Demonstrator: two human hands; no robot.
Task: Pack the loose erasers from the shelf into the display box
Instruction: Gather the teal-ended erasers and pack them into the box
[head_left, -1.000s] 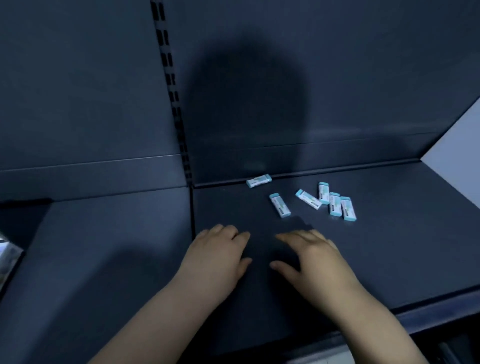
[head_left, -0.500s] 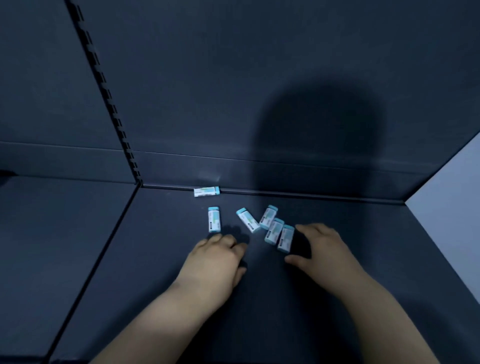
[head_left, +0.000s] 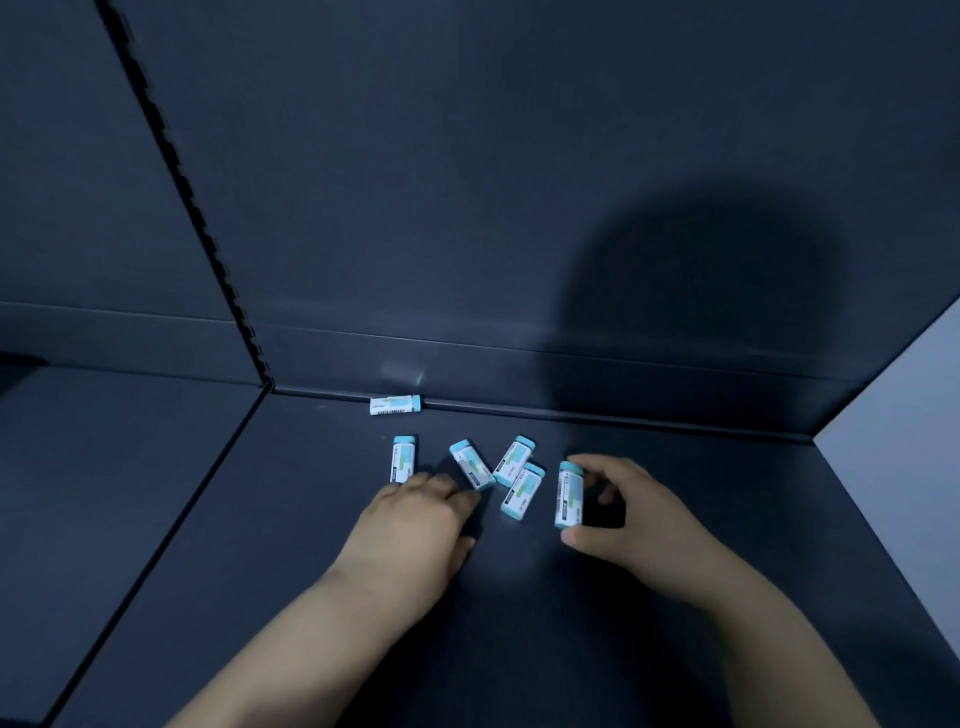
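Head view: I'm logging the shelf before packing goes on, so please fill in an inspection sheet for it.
Surface: dark matte shelf, seam on the left.
Job's things: one eraser against the back edge; four erasers loose near the hands; display box not in view.
Clutter: nothing seen.
Hands: left hand palm down, holding nothing; right hand pinches the rightmost eraser by its ends.
Cables: nothing seen.
Surroundings: dark back panel, slotted upright, pale side panel on the right.
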